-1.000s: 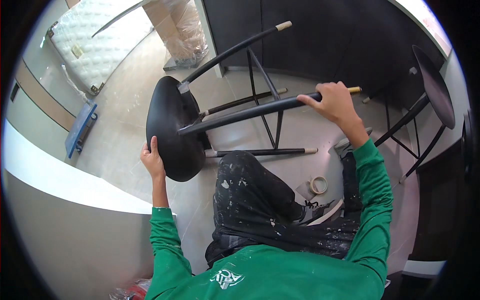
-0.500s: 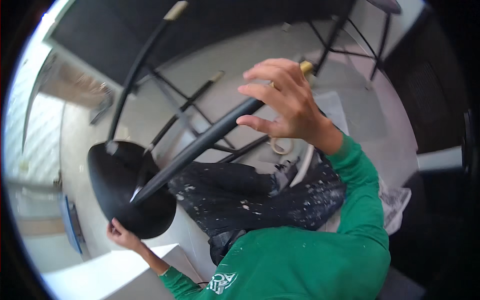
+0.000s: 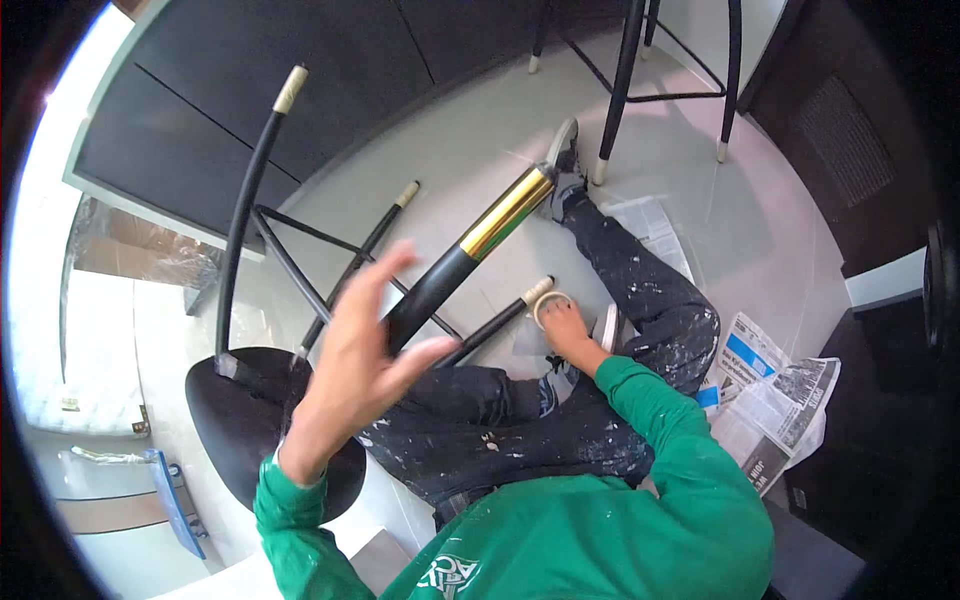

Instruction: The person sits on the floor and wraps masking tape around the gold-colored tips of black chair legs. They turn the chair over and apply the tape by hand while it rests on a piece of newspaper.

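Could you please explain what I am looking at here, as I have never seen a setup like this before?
There is no machine: these are a person's own two bare hands. All the pictures come from one wide fisheye camera worn on the head, looking down, so straight edges bend near the rim.

A black stool lies tipped over on the floor, with newspaper sheets to the right. One leg has a bare gold-coloured end; the other three ends are pale.

The left hand is open in front of that leg; I cannot tell whether they touch. The right hand is at a roll of tape, though how firm its grip is stays unclear.
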Motion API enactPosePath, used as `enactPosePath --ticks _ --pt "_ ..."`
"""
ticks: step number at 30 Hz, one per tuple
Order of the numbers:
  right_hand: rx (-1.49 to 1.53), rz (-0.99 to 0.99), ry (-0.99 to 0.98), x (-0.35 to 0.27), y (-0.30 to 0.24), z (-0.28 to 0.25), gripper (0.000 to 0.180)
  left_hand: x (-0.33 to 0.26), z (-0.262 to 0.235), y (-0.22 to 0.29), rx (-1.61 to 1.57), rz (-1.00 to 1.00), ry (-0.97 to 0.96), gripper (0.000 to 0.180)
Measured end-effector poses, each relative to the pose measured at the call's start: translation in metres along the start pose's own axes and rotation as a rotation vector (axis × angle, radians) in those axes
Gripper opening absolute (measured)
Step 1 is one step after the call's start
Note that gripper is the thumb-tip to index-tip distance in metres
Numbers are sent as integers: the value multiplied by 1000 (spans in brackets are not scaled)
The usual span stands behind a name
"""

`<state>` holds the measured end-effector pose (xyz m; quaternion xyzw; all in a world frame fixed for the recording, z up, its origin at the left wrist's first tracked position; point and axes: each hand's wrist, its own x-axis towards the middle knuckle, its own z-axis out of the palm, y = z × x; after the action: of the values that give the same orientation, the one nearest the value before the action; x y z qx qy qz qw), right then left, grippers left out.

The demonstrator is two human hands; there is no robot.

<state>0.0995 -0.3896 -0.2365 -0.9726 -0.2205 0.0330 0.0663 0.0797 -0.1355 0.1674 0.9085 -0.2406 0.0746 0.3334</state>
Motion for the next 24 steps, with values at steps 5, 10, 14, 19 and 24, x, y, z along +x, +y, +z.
enactPosePath --ticks 5,10,14,19,24 --pt "247 101 85 5 -5 -31 21 107 24 19 -414 -290 -496 36" --pt "982 195 266 -20 -6 -104 27 183 50 20 -956 -522 -850 47" --pt "1408 214 419 -70 5 -165 27 166 51 37 -526 -349 -563 44" --pt "1518 342 522 -139 21 -208 22 113 40 54 171 -245 -212 40" --pt "1657 458 655 -184 28 -225 17 57 34 53 456 -155 -131 39"
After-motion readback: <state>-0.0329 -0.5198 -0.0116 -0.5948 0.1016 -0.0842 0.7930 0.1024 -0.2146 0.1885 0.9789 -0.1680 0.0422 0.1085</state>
